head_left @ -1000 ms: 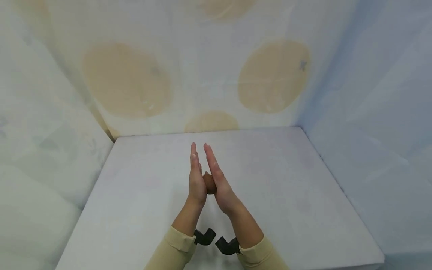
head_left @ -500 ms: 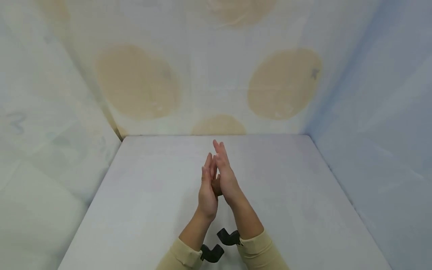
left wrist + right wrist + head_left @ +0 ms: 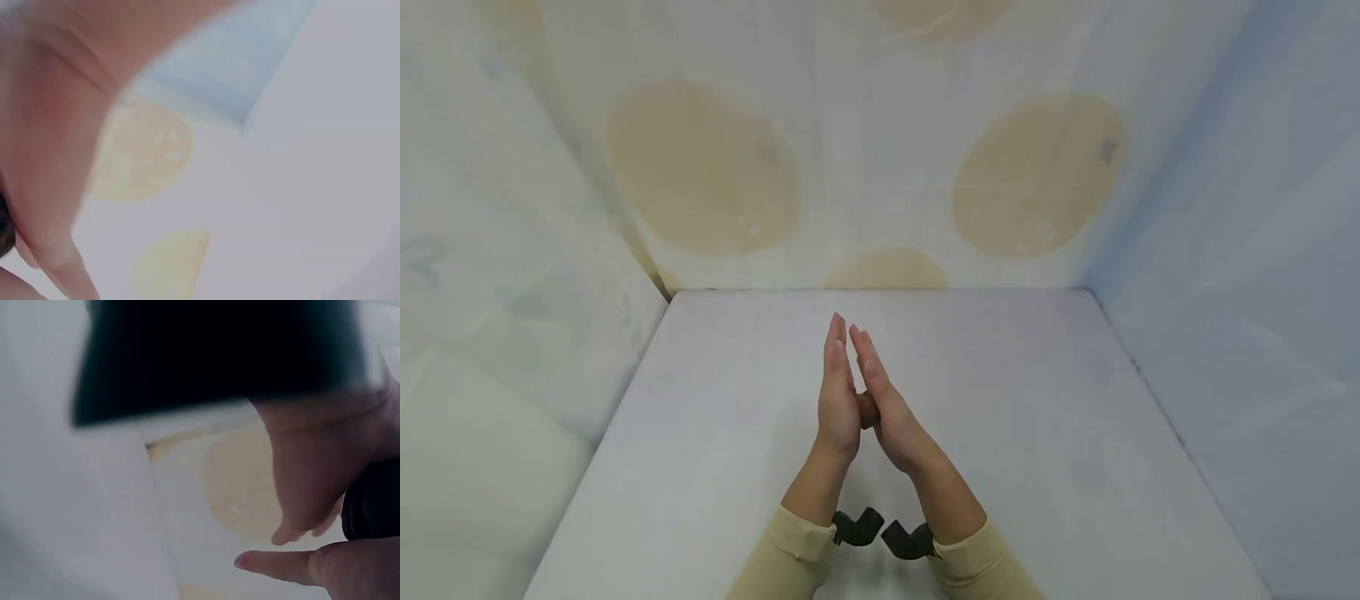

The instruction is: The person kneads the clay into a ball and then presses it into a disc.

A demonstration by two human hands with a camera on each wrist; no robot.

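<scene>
Above the middle of the white table [image 3: 1037,433], both hands stand upright, palm against palm. A small brown lump [image 3: 868,409] is squeezed between the palms, and only its near edge shows. My left hand [image 3: 837,392] has straight fingers pointing away from me. My right hand [image 3: 882,398] leans against it, its fingers also straight. In the right wrist view the lump [image 3: 372,501] is a dark shape at the right edge, beside the blurred fingers [image 3: 284,565]. The left wrist view shows only a blurred palm [image 3: 50,137].
White sheeting with large tan round patches [image 3: 700,167] walls the table in at the back and on both sides. Black camera mounts [image 3: 856,527] sit on both wrists, above beige sleeves [image 3: 790,558].
The palms have slid against each other around the lump. Half a second ago the right hand was further forward; now the left has moved forward and the fingertips are about level.
</scene>
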